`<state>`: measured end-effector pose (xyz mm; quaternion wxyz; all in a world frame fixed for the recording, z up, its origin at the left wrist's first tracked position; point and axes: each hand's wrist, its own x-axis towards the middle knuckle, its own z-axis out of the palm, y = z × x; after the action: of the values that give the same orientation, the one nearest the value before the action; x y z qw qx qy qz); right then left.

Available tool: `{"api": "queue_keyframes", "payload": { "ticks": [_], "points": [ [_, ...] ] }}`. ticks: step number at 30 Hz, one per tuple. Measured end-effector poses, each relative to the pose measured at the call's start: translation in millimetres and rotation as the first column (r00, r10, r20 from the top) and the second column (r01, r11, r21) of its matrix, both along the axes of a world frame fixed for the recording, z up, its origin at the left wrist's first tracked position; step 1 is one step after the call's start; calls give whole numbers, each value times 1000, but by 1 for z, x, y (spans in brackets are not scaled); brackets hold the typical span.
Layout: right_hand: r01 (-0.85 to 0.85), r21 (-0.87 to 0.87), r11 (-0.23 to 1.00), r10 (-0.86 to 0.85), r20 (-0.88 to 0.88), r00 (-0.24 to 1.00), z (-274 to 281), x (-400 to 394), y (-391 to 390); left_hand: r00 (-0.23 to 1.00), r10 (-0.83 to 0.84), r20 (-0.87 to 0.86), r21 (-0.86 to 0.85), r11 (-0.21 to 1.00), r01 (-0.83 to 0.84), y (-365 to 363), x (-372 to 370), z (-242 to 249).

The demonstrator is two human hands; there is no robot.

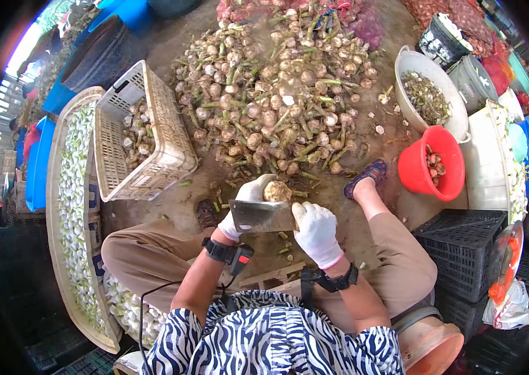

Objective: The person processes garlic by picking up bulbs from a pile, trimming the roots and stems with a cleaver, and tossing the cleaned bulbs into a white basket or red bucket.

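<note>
My left hand (249, 195), in a white glove, is closed around a round, brownish-white bulb (277, 191). A cleaver (258, 217) with a broad, wet-looking blade lies across in front of the bulb and hides part of my left hand. My right hand (317, 232), also gloved in white, is wrapped round the cleaver's handle. The blade points left, its tip end overlapping my left glove. Beyond my hands, a large heap of similar bulbs with green stalk stubs (277, 94) covers the floor.
At left stand a pale plastic crate (174, 159) holding some bulbs and a long tray (58, 206) of white pieces. A red bucket (417, 165), a grey basin (405, 75) of scraps and black crates (461, 247) stand at right. My feet flank the heap's near edge.
</note>
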<state>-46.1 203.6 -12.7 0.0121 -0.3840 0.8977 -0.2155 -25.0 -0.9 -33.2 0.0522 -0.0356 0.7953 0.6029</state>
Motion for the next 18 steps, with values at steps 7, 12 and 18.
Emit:
{"api": "queue_keyframes", "payload": {
  "ticks": [7,12,18],
  "points": [
    [14,-101,995,-19,-51,999,-33,2,2,983,54,-178,-90,993,-71,3,23,17],
    [-1,-219,976,-7,-35,999,-48,3,0,993,82,-87,-120,988,-92,1,31,23],
    [288,106,952,-301,154,941,-78,-31,24,989,145,18,193,970,-146,-8,57,55]
  ]
}}
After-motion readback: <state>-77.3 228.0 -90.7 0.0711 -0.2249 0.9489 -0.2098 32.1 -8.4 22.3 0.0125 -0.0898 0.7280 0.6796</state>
